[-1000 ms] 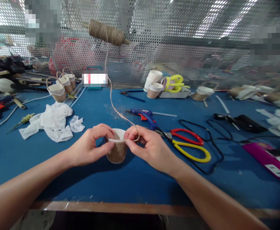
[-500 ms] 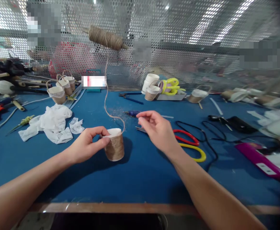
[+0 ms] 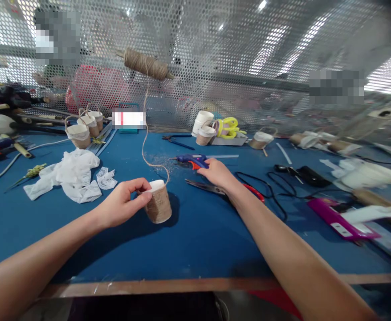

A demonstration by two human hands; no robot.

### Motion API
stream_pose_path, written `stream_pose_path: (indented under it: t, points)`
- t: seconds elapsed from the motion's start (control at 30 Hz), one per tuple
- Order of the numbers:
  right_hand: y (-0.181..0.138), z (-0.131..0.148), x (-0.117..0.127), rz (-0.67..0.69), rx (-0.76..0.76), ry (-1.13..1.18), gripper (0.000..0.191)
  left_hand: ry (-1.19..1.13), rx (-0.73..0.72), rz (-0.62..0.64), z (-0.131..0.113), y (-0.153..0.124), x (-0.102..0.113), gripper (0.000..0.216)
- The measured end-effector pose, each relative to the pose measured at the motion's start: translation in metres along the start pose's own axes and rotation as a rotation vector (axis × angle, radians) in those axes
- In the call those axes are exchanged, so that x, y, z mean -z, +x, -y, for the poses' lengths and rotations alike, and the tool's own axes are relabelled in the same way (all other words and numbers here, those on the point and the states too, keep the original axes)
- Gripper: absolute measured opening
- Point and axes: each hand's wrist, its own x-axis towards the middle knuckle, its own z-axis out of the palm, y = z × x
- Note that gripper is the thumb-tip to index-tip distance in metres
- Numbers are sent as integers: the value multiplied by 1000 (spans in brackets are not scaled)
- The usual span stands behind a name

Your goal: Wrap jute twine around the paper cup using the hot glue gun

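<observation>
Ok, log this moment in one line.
left hand: pinching cup rim | right hand: at glue gun handle | twine: spool to cup

Left: crumpled white lace (image 3: 68,171), 1 smaller lace piece (image 3: 106,178) just beside | Back left: 3 upright cups with looped handles (image 3: 78,135) | Back centre: pliers (image 3: 182,145), handles spread; bright yellow coil (image 3: 229,127) | Right: black pouch (image 3: 312,176), magenta box (image 3: 327,214) | Behind table: perforated panel (image 3: 269,102)

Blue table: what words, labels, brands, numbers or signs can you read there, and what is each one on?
None can be read on the blue table or the things there.
White-and-red patch at the back: pixelated, unreadable.
Blue glue gun: any markings too small to read.
Magenta box: dark marks on its white panel, too small to read.
Brown cup: no lettering visible.
</observation>
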Motion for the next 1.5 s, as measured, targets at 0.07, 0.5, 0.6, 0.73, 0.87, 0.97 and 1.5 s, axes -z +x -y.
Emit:
stream_pose_path:
  t: [0.07, 0.5, 0.6, 0.73, 0.87, 0.97, 1.5]
  points:
    - [-9, 5, 9, -13, 31, 165, 22, -20, -3, -20, 3, 1, 0, 19]
    - [-76, 13, 22, 356, 226, 376, 25, -104, 5, -68, 18, 5, -6, 21]
    - [-84, 15, 23, 361, 254, 282, 24, -103, 23, -66, 20, 7, -5, 20]
    - [-90, 18, 23, 351, 331, 234, 22, -95, 38, -70, 21, 7, -5, 19]
    - [-95, 18, 23, 336, 331, 230, 17, -74, 36, -72, 20, 6, -5, 20]
    - [-98, 18, 21, 323, 319, 203, 18, -54, 28, -74, 19, 5, -5, 20]
    - [-106, 17, 9, -10, 642, -7, 5, -12, 40, -58, 11, 4, -5, 21]
